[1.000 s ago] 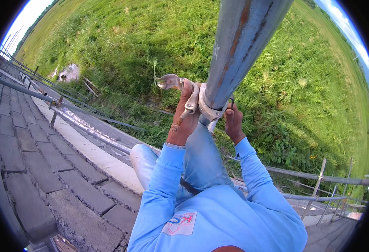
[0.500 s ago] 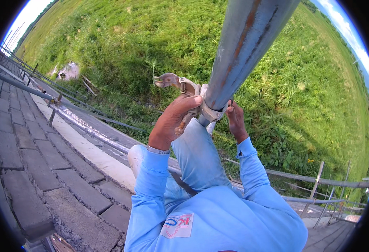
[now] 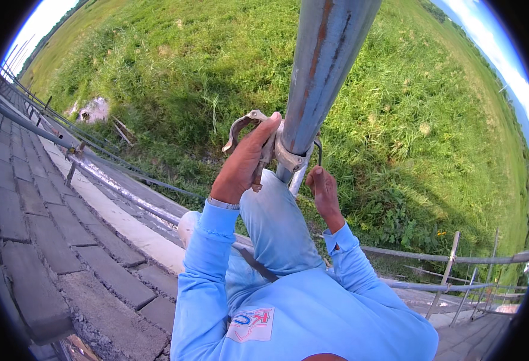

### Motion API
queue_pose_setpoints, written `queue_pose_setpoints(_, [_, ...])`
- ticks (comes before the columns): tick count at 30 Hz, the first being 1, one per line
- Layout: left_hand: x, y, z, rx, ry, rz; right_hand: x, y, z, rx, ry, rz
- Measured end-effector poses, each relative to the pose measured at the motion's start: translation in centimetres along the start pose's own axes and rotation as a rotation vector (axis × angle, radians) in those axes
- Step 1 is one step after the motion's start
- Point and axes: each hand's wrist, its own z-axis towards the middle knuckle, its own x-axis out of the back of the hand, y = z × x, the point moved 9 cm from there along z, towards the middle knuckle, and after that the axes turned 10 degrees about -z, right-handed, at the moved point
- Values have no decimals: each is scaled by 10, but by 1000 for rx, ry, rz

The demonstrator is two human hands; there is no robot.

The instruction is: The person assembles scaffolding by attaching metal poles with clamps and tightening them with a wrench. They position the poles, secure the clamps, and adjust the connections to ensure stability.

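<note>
A grey steel scaffold tube [image 3: 324, 72], streaked with rust, rises from in front of my knee toward the far side. A metal scaffold coupler [image 3: 289, 157] is around its lower part. The coupler's other jaw [image 3: 238, 130] hangs open on the left, with a bolt and nut [image 3: 257, 180] below. My left hand [image 3: 243, 159] is closed on the coupler, its thumb along the top. To the right of the tube, my right hand [image 3: 326, 195] is closed with thumb and fingers at the lower end of a thin dark bent rod [image 3: 319, 152], which reaches up to the coupler.
A wall top of grey blocks [image 3: 41, 222] runs along my left. Scaffold rails [image 3: 132, 201] pass beside it, with more rails and posts [image 3: 451, 265] at the right. Far below lies green grass [image 3: 397, 120]. My bent knee [image 3: 276, 210] is just under the tube.
My right hand has moved down and slightly left, and the dark bent rod now shows above it. My left thumb has shifted up. The tube appears farther left in the view.
</note>
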Motion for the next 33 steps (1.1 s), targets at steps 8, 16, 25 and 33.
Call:
queue_pose_setpoints(8, [-6, 5, 5, 111, -206, -357, 1, -23, -11, -27, -12, 34])
queue_pose_setpoints(16, [17, 20, 16, 155, -203, -367, 1, -15, -32, -212, -57, 99])
queue_pose_setpoints(25, [23, 22, 29, 161, -93, -158, -2, -13, -29, -223, -40, 19])
queue_pose_setpoints(33, [28, 20, 28, 166, -37, 18, -3, -14, -32, -201, 17, -2])
